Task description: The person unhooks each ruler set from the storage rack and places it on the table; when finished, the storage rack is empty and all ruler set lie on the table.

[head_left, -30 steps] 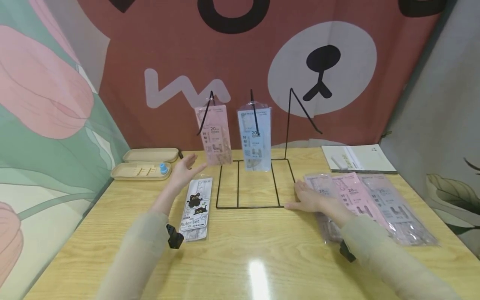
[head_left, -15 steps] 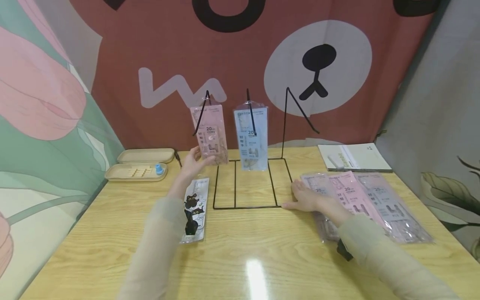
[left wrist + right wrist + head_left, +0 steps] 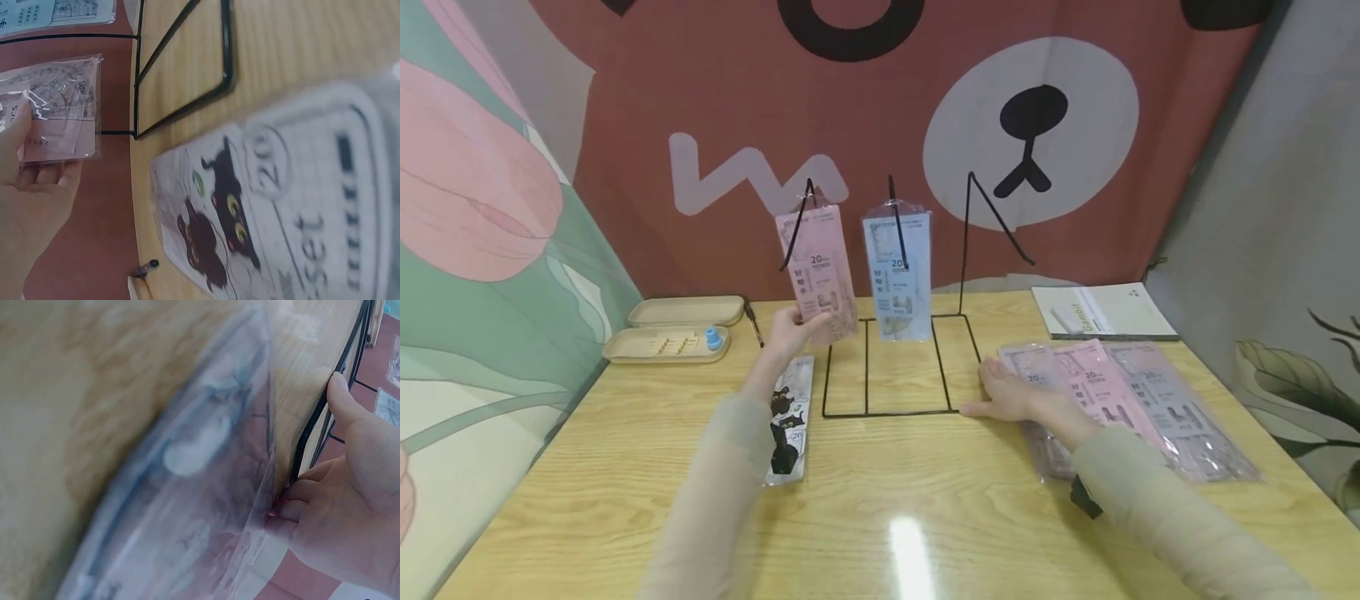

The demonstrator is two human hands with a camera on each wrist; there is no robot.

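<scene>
My left hand (image 3: pixel 788 335) pinches the lower left part of a pink ruler set packet (image 3: pixel 822 242) hanging from the left hook of a black wire display rack (image 3: pixel 898 414). In the left wrist view, the thumb lies over the front of the clear packet and the fingers go behind it. A blue ruler set packet (image 3: pixel 898 279) hangs on the middle hook. The right hook (image 3: pixel 992 215) is bare. My right hand (image 3: pixel 1009 396) rests at the rack base's right front corner, thumb against the wire (image 3: pixel 302 445), beside the packets lying at right.
A white cat-print ruler set (image 3: pixel 790 433) lies below my left forearm. At right, purple (image 3: pixel 1041 375), pink (image 3: pixel 1093 379) and grey (image 3: pixel 1172 400) packets overlap. Farther back are an opened beige case (image 3: pixel 666 356), a pen (image 3: pixel 752 321) and a notebook (image 3: pixel 1127 308).
My left hand has moved forward and right to the hanging pink packet and taken hold of its lower end. The right hand stays at the rack's corner.
</scene>
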